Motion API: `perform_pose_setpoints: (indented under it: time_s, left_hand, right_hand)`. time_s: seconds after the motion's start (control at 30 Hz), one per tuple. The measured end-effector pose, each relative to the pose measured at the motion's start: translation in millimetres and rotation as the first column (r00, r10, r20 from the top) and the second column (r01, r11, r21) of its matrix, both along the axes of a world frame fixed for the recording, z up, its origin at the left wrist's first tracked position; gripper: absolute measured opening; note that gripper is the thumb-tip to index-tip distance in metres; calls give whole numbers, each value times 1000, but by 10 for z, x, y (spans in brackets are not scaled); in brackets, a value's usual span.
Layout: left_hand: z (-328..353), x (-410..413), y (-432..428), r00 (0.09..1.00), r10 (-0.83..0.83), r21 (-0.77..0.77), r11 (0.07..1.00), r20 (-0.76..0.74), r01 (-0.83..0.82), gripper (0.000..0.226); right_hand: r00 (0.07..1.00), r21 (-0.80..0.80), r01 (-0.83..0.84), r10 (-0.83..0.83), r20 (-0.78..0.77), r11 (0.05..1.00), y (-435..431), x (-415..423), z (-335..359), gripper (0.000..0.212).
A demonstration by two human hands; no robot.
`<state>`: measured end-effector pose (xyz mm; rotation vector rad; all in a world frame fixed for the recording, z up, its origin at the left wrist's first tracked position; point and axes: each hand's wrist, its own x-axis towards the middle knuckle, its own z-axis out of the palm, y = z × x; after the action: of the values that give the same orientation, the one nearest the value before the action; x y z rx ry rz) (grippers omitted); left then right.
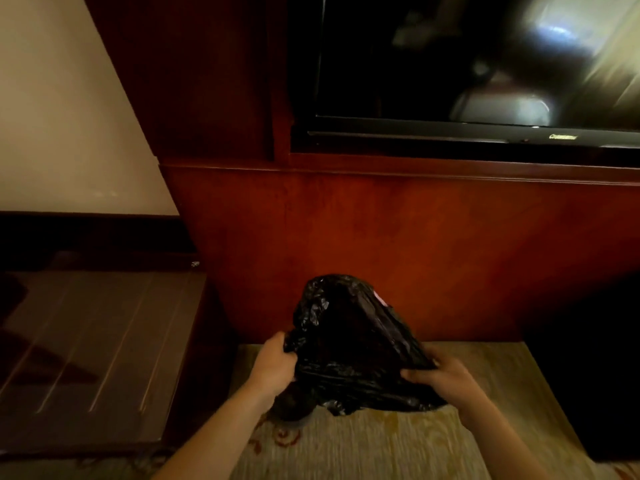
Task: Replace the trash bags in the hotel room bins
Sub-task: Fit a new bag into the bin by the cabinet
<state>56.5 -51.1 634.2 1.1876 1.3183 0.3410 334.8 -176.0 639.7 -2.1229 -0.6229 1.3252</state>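
A crumpled black trash bag (pixel 349 337) is held up in front of me above the carpet. My left hand (pixel 273 367) grips its left edge and my right hand (pixel 446 377) grips its right edge, both with fingers closed on the plastic. A small pink patch shows near the bag's upper right. Something dark and rounded (pixel 294 407) sits under the bag's lower left corner, mostly hidden; I cannot tell whether it is the bin.
A red-brown wooden wall panel (pixel 398 244) stands straight ahead with a flat television (pixel 467 64) mounted above it. A dark slatted wooden bench (pixel 93 348) lies at the left. A dark cabinet (pixel 595 368) stands at the right. Patterned beige carpet (pixel 363 445) covers the floor.
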Motion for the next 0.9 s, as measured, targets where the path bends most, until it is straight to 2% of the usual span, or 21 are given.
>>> perform_pose_setpoints:
  time_s: [0.1,0.17,0.23,0.3,0.37,0.43,0.5,0.6,0.7,0.8,0.87,0.9]
  left_hand:
    - [45,61,-64,999,-35,54,998,20,34,34]
    - [45,86,-102,998,-54,66,996,24,52,37]
    - [36,76,-133,999,-42,64,997,8,42,36]
    - [4,-17,-109,997,43,66,997,-68,-39,28]
    - [-50,-164,-22,960,221,54,975,-175,-214,24]
    - [-75,-252,18,918,308,1,948,-250,-318,24]
    - [-94,-240,5,934,251,-7,965,-254,-261,19]
    - [-33,-197,-80,977,142,-12,989,-160,-146,13]
    - [18,-264,-111,985,157,-230,964,74,-136,41]
    - [78,-347,-111,917,264,-388,912,298,-136,38]
    - [137,-330,-99,902,275,-415,901,332,-122,39]
    - [130,-302,-95,918,241,-375,920,315,-113,36]
  right_hand:
    - [961,-78,-276,278,9,958,38,70,53,53]
    - [957,28,-288,288,-2,957,99,31,102,39]
    - [988,170,-121,136,-79,978,182,-21,123,29]
    - [987,208,125,-102,-121,970,259,-29,66,24]
    - [924,209,383,-377,-71,900,293,45,-33,23]
    - [860,208,490,-508,41,847,267,115,-84,27]
    - [910,224,382,-408,80,897,226,90,-72,24]
    - [983,240,180,-182,-13,954,159,-67,15,17]
    - [997,324,75,-77,-8,943,101,-148,123,16]
    - [997,411,-24,-7,74,911,100,-192,269,14]
    - [993,440,-79,30,117,895,126,-219,342,14]
    - [991,441,-88,34,128,893,145,-225,356,16]
